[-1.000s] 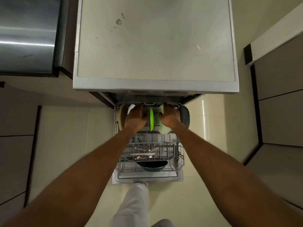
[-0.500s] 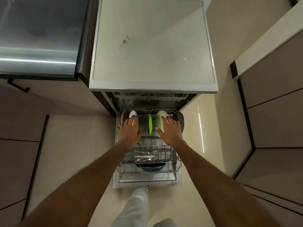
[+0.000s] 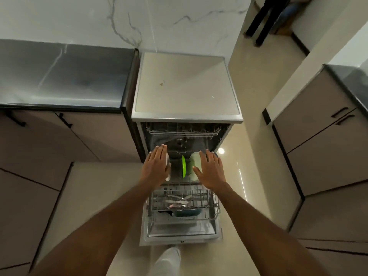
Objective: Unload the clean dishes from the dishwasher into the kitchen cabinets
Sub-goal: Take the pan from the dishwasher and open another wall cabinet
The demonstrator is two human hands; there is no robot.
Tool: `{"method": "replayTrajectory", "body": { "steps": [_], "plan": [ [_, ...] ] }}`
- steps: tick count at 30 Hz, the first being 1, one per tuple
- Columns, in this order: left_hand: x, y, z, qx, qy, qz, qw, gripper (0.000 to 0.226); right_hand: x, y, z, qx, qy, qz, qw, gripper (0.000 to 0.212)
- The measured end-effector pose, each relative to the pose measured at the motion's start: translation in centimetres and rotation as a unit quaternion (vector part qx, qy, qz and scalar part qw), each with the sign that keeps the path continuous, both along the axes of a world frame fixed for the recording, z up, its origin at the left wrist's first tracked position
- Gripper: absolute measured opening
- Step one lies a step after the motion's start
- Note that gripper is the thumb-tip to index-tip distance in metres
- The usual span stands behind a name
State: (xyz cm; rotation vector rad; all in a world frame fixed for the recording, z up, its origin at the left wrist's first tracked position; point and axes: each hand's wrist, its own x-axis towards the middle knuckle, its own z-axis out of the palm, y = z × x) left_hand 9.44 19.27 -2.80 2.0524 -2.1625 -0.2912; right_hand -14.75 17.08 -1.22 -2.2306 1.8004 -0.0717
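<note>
In the pulled-out lower rack [image 3: 184, 204] of the dishwasher [image 3: 187, 116], a bright green plate [image 3: 183, 166] stands on edge between tines to drain, a pale bowl [image 3: 193, 166] just beside it. Both hands hover flat, fingers straight, gripping nothing: left hand [image 3: 156, 167] over a white dish [image 3: 168, 168], right hand [image 3: 211, 170] over the bowl. Cutlery [image 3: 178, 200] lies nearer the person.

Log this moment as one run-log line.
left hand: open, on white dish | right hand: open, over pale green bowl | bright green plate: racked
</note>
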Motion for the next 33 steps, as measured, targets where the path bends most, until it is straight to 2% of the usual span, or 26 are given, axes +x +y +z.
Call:
{"method": "replayTrajectory", "body": {
  "steps": [10,18,26,33],
  "plan": [
    [6.3,14.2,11.3,-0.100,-0.026,0.040,0.994,0.075,5.2,11.5,9.5,-0.086,-0.018,0.038,0.995,0.075],
    [17.2,22.7,17.8,-0.150,-0.071,0.119,0.979,0.077,14.9,15.1,15.9,-0.138,-0.042,0.130,0.981,0.076],
    [30.3,28.2,23.1,-0.187,-0.111,0.197,0.956,0.082,29.4,15.7,21.0,-0.204,-0.046,0.229,0.951,0.076],
    [46.8,33.4,33.9,-0.232,-0.171,0.280,0.916,0.079,46.0,15.0,27.7,-0.267,-0.109,0.291,0.912,0.075]
  ]
}}
